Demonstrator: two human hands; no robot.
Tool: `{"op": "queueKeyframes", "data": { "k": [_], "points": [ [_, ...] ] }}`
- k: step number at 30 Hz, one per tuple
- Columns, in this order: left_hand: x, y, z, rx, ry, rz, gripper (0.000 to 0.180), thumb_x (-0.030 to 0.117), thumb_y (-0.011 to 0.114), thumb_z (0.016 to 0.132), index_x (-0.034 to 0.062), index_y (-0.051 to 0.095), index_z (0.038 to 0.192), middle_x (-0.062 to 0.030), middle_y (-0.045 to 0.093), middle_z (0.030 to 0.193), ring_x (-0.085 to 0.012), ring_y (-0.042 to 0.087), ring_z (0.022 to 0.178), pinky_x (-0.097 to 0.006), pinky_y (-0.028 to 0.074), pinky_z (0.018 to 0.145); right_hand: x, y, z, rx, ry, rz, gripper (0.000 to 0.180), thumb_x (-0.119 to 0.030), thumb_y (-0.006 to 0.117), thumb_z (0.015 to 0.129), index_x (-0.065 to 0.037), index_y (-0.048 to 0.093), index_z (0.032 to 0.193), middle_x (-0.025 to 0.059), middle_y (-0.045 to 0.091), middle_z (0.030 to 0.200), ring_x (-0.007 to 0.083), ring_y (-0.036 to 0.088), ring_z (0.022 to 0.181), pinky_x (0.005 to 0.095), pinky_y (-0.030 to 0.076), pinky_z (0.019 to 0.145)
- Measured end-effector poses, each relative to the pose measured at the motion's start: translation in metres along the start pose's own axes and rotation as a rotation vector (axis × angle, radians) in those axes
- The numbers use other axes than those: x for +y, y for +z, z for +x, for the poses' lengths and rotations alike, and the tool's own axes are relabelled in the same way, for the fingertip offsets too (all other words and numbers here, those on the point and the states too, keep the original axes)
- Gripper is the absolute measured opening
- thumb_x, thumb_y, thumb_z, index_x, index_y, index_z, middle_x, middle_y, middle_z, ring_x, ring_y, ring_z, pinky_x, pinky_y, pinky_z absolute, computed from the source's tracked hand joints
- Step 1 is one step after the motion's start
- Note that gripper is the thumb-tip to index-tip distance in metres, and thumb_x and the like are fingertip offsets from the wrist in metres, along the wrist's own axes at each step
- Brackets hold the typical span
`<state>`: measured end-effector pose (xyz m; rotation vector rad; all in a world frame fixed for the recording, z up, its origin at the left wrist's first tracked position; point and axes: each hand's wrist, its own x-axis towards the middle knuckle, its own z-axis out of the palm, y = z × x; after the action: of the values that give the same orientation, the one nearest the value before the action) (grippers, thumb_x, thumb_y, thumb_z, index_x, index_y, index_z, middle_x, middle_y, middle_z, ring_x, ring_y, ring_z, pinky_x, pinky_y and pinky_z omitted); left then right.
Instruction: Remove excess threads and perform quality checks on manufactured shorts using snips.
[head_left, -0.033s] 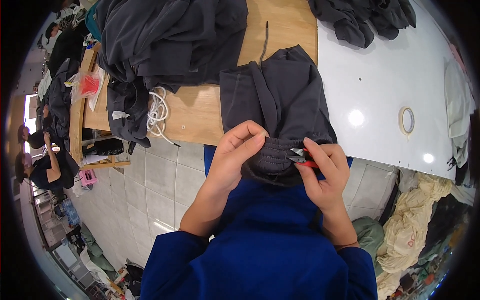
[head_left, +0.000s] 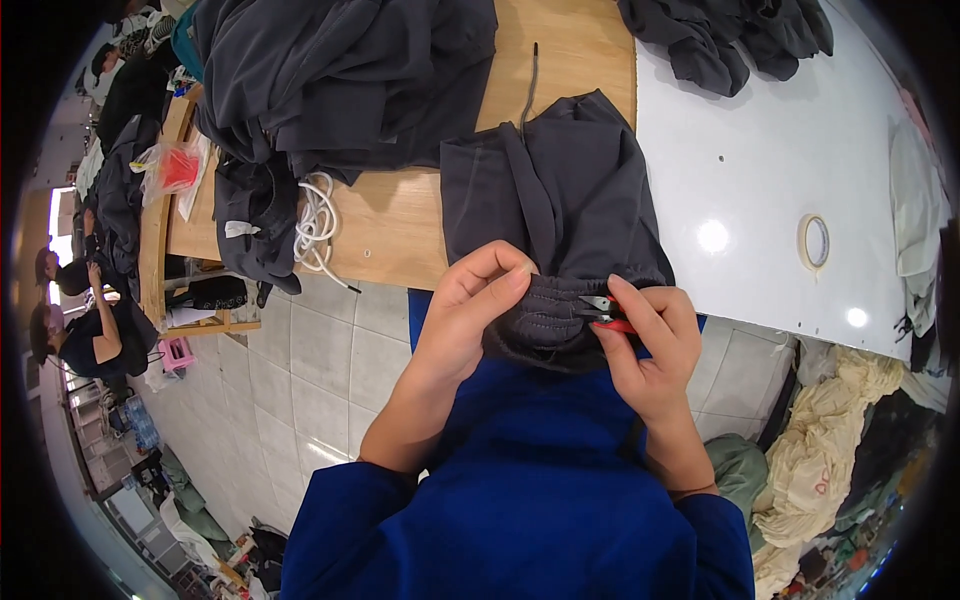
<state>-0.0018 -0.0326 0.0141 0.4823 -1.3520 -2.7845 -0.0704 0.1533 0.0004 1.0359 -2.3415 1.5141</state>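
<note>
White tabletop (head_left: 740, 220): one, right side, glossy.
Wooden tabletop (head_left: 395, 215): one, left of the white one and adjoining it.
Garment heaps: two, dark grey; the larger heap (head_left: 340, 80) upper left on the wood, the lesser heap (head_left: 740, 40) upper right on the white.
Held garment (head_left: 590, 190): one, dark grey; body spread on the wood, right edge reaching over the white, near end in both hands before the blue top (head_left: 540, 500).
Dark bundle (head_left: 255, 215): one, left of the held garment, well apart.
Left hand (head_left: 465, 310): one; thumb and forefinger together, pinched on the gathered waistband (head_left: 550, 310), at its left upper edge.
Right hand (head_left: 655, 345): one; thumb and forefinger slightly apart, closed about the snips, forefinger tip at the waistband's upper edge.
White cord (head_left: 316, 220): one loose coil, beside the dark bundle.
Tape roll (head_left: 817, 243): one, on the white.
Snips (head_left: 615, 326): one pair, red-handled; two blades, tips parted, pointing left over the waistband.
Grey cord (head_left: 529, 90): one, dark-tipped, beyond the held garment.
</note>
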Motion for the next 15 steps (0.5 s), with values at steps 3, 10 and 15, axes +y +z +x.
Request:
{"op": "queueKeyframes", "data": {
  "k": [3, 10, 15],
  "points": [
    [0.000, -0.001, -0.001, -0.001, 0.007, 0.003, 0.010, 0.012, 0.054, 0.092, 0.0033, 0.056, 0.088, 0.0005, 0.058, 0.082, -0.0035, 0.052, 0.076, -0.018, 0.042, 0.070, -0.002, -0.003, 0.002, 0.013, 0.018, -0.071, 0.044, -0.009, 0.076, 0.060, -0.011, 0.070, 0.103, 0.0024, 0.050, 0.073, 0.0166, 0.046, 0.061, 0.0267, 0.037, 0.055],
    [-0.002, -0.001, -0.002, 0.009, 0.026, 0.062, 0.010, 0.012, 0.054, 0.092, 0.0033, 0.056, 0.088, 0.0017, 0.058, 0.082, -0.0027, 0.051, 0.076, -0.017, 0.040, 0.070, -0.002, -0.009, 0.004, -0.023, -0.001, -0.113, 0.044, -0.013, 0.076, 0.059, -0.012, 0.070, 0.102, 0.0012, 0.048, 0.071, 0.0159, 0.044, 0.061, 0.0271, 0.034, 0.053],
    [-0.002, 0.001, -0.003, 0.021, 0.054, 0.131, 0.006, 0.009, 0.056, 0.091, 0.0037, 0.057, 0.088, 0.0033, 0.056, 0.082, -0.0013, 0.049, 0.076, -0.015, 0.038, 0.068, -0.003, -0.014, 0.005, -0.051, -0.025, -0.148, 0.044, -0.013, 0.076, 0.058, -0.015, 0.071, 0.102, 0.0003, 0.047, 0.070, 0.0153, 0.042, 0.060, 0.0276, 0.032, 0.054]
  ]
}}
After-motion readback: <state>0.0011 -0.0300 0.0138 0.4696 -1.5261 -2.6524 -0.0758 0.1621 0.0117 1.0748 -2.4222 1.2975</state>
